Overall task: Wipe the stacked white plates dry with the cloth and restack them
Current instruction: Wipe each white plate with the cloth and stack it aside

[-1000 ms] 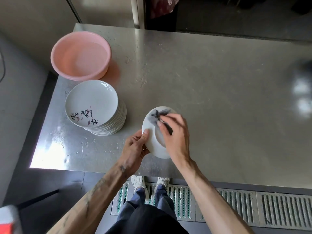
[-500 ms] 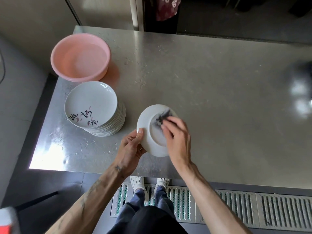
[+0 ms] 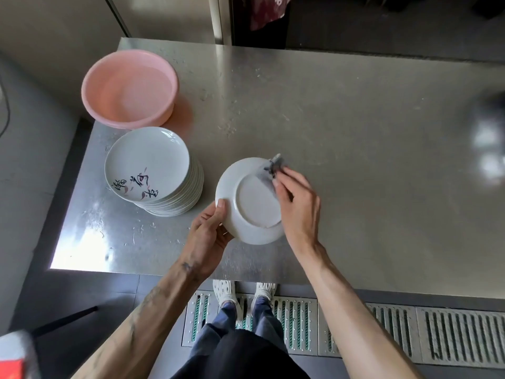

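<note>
Tabletop (image 3: 355,132): plate (image 3: 246,203) between left hand (image 3: 207,236) and right hand (image 3: 299,209) with cloth (image 3: 274,165)

Commercial kitchen: steel worktable (image 3: 355,160), floor drain grating (image 3: 451,335).

Pink basin (image 3: 128,88) at the back-left of the steel table (image 3: 355,132), upright, rim just over the left edge. Tabletop's scratched, w/ a bright glare patch front-left. Below the front edge: metal floor grates (image 3: 451,335), white perforated shoes (image 3: 225,292) on them, blue jeans (image 3: 229,321) above. Floral fabric (image 3: 269,9) hangs up top. Red-and-white blur (image 3: 13,359) bottom-left, can't tell what.
</note>
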